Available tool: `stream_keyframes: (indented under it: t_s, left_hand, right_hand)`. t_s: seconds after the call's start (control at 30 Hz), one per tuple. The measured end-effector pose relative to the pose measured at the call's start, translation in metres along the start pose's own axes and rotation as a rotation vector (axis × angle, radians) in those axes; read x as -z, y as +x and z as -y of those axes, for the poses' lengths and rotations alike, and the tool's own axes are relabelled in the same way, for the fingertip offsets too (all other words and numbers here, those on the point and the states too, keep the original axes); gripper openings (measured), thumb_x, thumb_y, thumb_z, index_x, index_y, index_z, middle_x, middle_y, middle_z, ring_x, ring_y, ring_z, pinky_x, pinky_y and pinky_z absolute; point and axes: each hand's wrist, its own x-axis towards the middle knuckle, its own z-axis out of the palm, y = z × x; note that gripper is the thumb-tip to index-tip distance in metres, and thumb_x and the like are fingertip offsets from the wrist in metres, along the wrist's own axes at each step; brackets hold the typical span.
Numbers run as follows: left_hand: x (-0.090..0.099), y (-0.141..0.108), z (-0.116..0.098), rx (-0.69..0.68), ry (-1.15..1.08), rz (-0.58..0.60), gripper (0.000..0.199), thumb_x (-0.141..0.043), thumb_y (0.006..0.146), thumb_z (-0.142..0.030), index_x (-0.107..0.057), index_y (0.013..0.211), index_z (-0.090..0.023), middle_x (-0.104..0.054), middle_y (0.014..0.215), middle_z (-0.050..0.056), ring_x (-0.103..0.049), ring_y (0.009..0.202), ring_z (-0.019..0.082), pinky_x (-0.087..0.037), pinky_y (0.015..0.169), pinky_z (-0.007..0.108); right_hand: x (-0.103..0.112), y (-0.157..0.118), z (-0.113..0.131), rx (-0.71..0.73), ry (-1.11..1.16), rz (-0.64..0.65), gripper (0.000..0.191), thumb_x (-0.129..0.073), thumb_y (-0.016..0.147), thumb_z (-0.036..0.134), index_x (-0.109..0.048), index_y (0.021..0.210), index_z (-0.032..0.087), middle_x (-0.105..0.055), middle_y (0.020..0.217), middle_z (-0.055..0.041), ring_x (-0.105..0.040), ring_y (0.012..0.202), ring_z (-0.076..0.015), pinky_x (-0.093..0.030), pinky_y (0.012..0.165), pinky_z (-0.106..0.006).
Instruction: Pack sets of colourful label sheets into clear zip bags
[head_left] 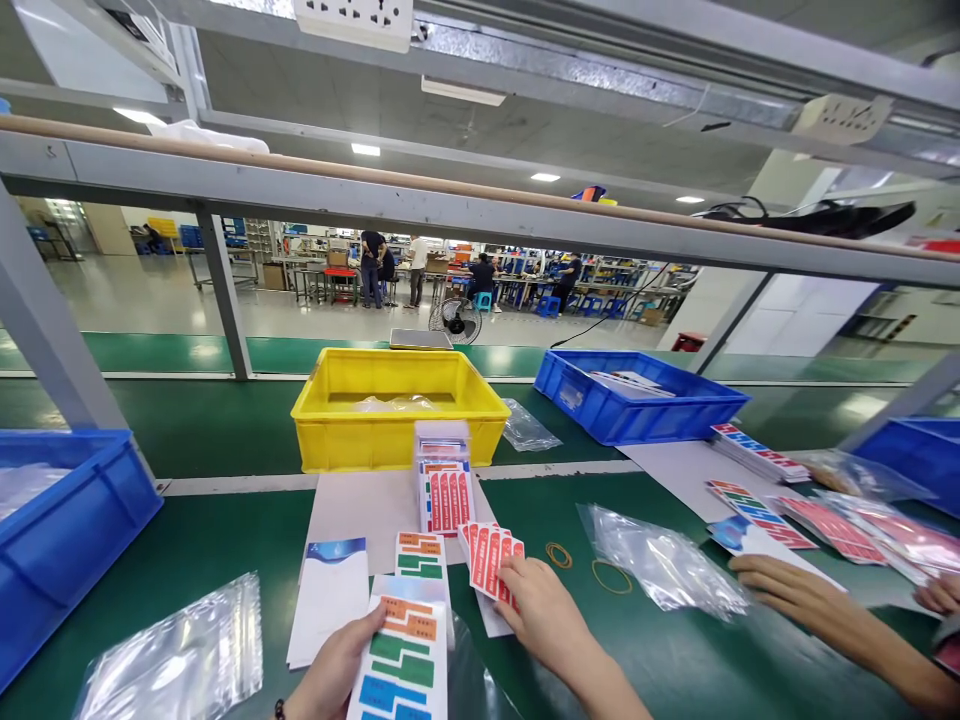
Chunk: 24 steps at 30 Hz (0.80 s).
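Observation:
My left hand (330, 665) is closed, its thumb on top of a sticker sheet (397, 655) with orange, green and blue shapes. A pale sheet shows behind its upper edge. Fingers bent, my right hand (551, 615) grips the lower right of a fanned stack of red label sheets (491, 555). Between the hands lies another colored sticker sheet (420, 560), partly covered. Left of it rests a white booklet (328, 610) with a blue top. Beyond, a packed bundle (448, 500) with red labels on top leans by the yellow bin (397, 445).
Blue bins (637, 400) stand at the back right and left (67, 540). Clear plastic bags (664, 565) and rubber bands (559, 555) lie on the green table. At the right, a co-worker's hand (787, 590) reaches over sheets. A metal shelf frame (480, 200) crosses above.

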Motion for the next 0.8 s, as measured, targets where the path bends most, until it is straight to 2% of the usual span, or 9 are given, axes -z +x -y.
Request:
stream_keyframes:
  t_s: [0.17,0.23,0.33,0.4,0.5,0.57,0.7,0.77,0.8]
  left_hand:
    - [0.008,0.007,0.002,-0.045,-0.072,0.068,0.042,-0.058,0.077,-0.039,-0.054,0.098,-0.003,-0.07,0.083,0.017,-0.067,0.078,0.029,-0.051,0.069,0.034]
    - [0.013,0.012,0.005,-0.128,-0.033,0.055,0.035,-0.063,0.074,-0.03,-0.054,0.096,-0.004,-0.07,0.082,0.017,-0.067,0.075,0.029,-0.051,0.069,0.035]
    - [0.018,0.019,0.01,-0.222,0.007,0.03,0.033,-0.065,0.072,-0.026,-0.055,0.094,-0.005,-0.07,0.081,0.017,-0.067,0.074,0.029,-0.051,0.07,0.037]
    - [0.02,0.022,0.01,-0.261,-0.021,0.072,0.035,-0.064,0.073,-0.03,-0.057,0.095,-0.004,-0.07,0.081,0.017,-0.066,0.076,0.028,-0.05,0.072,0.038]
    - [0.02,0.025,0.009,-0.282,-0.12,0.197,0.044,-0.058,0.075,-0.045,-0.059,0.093,-0.005,-0.069,0.082,0.017,-0.065,0.081,0.028,-0.049,0.075,0.037]
    - [0.019,0.024,0.007,-0.272,-0.162,0.25,0.05,-0.054,0.074,-0.052,-0.061,0.089,-0.006,-0.069,0.082,0.016,-0.065,0.083,0.029,-0.048,0.076,0.038]
    - [0.019,0.021,0.007,-0.402,-0.064,0.214,0.036,-0.069,0.065,-0.036,-0.063,0.083,-0.005,-0.069,0.076,0.016,-0.065,0.078,0.029,-0.048,0.073,0.038]
    - [0.02,0.019,0.009,-0.473,-0.004,0.223,0.033,-0.073,0.06,-0.027,-0.063,0.083,-0.005,-0.069,0.075,0.015,-0.065,0.074,0.029,-0.047,0.073,0.038]
    - [0.021,0.019,0.011,-0.488,0.017,0.237,0.034,-0.074,0.06,-0.026,-0.063,0.084,-0.005,-0.068,0.075,0.015,-0.065,0.073,0.028,-0.047,0.072,0.038]
  right_hand:
    - [-0.006,0.002,-0.009,0.119,-0.011,-0.143,0.029,-0.04,0.081,0.008,-0.061,0.062,0.017,-0.063,0.065,-0.0036,-0.059,0.062,-0.0165,-0.043,0.062,-0.027]
    - [-0.002,0.005,-0.006,0.172,-0.002,-0.351,0.029,-0.038,0.081,0.008,-0.062,0.068,0.015,-0.064,0.064,-0.0048,-0.059,0.059,-0.0163,-0.043,0.057,-0.027]
    - [0.012,0.009,0.016,0.33,0.077,-0.72,0.025,-0.041,0.082,0.007,-0.061,0.096,0.012,-0.066,0.087,-0.0106,-0.06,0.08,-0.0186,-0.046,0.069,-0.029]
    - [0.019,0.011,0.042,0.494,0.145,-0.813,0.027,-0.044,0.081,0.006,-0.057,0.104,0.011,-0.064,0.093,-0.0128,-0.058,0.089,-0.0205,-0.046,0.074,-0.033]
    - [0.017,0.012,0.084,0.697,0.184,-0.775,0.021,-0.04,0.083,0.009,-0.059,0.092,0.008,-0.063,0.076,-0.0107,-0.056,0.071,-0.0191,-0.043,0.059,-0.032]
    - [0.008,0.013,0.104,0.744,0.153,-0.721,0.024,-0.037,0.084,0.01,-0.059,0.077,0.011,-0.058,0.06,-0.0054,-0.05,0.054,-0.0148,-0.036,0.048,-0.028]
    - [-0.007,0.015,0.112,0.787,0.195,-0.59,0.032,-0.037,0.088,0.024,-0.055,0.063,0.017,-0.053,0.05,-0.0016,-0.044,0.047,-0.0134,-0.031,0.045,-0.027]
    - [-0.009,0.016,0.101,0.68,0.388,-0.496,0.027,-0.038,0.087,0.03,-0.059,0.076,0.018,-0.06,0.065,-0.0046,-0.051,0.06,-0.0165,-0.038,0.053,-0.029]
    - [-0.008,0.017,0.095,0.539,0.526,-0.457,0.024,-0.039,0.087,0.03,-0.06,0.087,0.018,-0.062,0.076,-0.0067,-0.054,0.068,-0.0182,-0.042,0.06,-0.031]
